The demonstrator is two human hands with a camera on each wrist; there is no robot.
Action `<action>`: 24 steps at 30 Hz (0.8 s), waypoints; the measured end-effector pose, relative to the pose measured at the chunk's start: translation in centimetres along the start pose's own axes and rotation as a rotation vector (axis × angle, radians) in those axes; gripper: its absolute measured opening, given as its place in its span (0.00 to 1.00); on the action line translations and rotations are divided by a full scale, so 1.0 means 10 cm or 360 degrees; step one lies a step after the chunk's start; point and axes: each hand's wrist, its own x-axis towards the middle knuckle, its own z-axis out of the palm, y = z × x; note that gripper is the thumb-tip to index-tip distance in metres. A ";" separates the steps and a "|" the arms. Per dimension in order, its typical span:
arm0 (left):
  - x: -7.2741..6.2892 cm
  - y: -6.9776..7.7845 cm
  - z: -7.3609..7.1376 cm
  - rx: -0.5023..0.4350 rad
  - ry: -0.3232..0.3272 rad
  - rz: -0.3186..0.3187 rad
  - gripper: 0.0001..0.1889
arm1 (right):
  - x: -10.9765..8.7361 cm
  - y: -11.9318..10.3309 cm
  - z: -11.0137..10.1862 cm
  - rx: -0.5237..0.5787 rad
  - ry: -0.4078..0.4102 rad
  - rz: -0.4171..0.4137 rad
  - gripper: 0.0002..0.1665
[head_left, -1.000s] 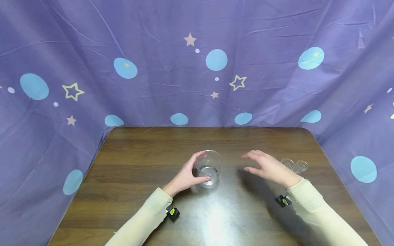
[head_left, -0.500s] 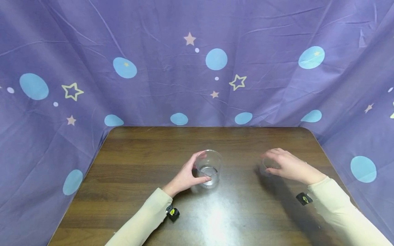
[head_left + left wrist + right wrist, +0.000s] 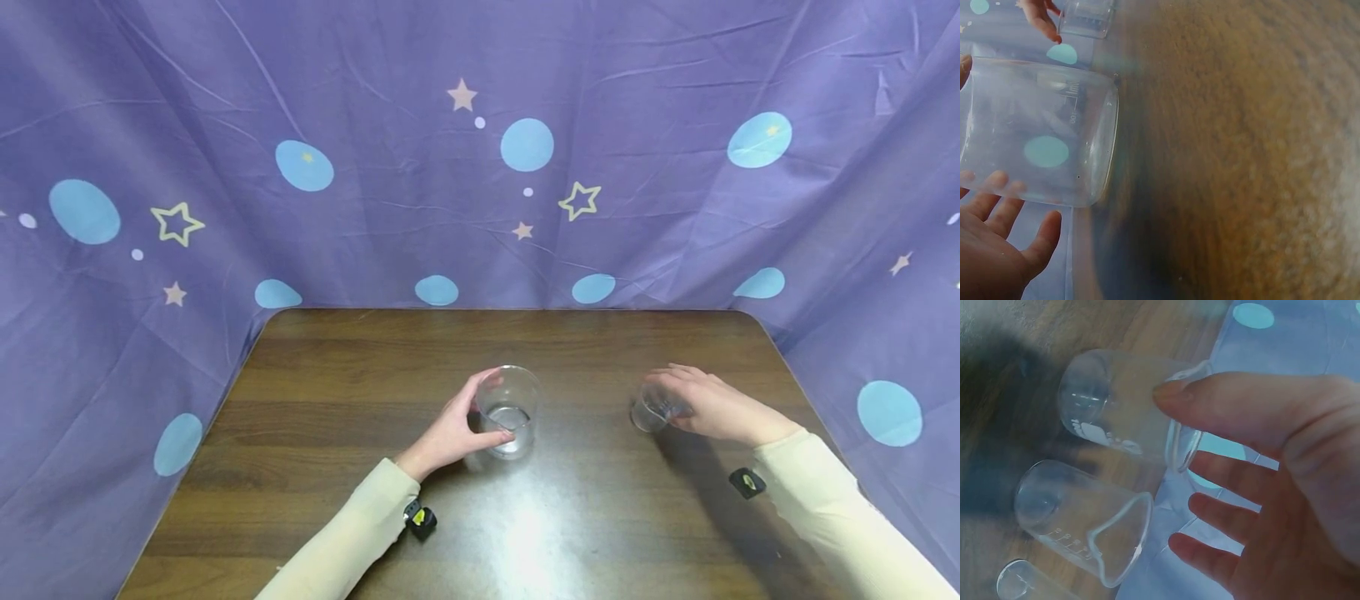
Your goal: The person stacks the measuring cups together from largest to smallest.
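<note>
Your left grip (image 3: 450,431) is curled round the large clear beaker (image 3: 517,404), thumb on its near side and fingers on its far side, opened to the width of the glass; that beaker is upright, about midway between left and right on the tabletop (image 3: 322,400), with printed marks on its wall; to its right, well apart, your right grip (image 3: 708,404) is at a smaller clear beaker (image 3: 1119,394), thumb laid over the side by the rim, 3 fingers loosely bent and spread apart; you cannot tell from these views whether it has hold of that glass.

In the right wrist view, 2 more beakers are near it; the spouted beaker (image 3: 1079,515) carries a fine printed scale, and the slimmest beaker (image 3: 1022,584) is cut off by the picture's edge; your cream sleeves reach in from the near side, the left sleeve (image 3: 352,529) and the right sleeve (image 3: 832,512); a purple curtain (image 3: 360,208) with blue ovals and stars hangs beyond the far edge and along left and right.
</note>
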 end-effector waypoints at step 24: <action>-0.01 0.01 -0.01 0.0035 -0.0008 -0.0024 0.50 | 0.08 0.16 0.10 0.0034 0.0016 -0.0018 0.39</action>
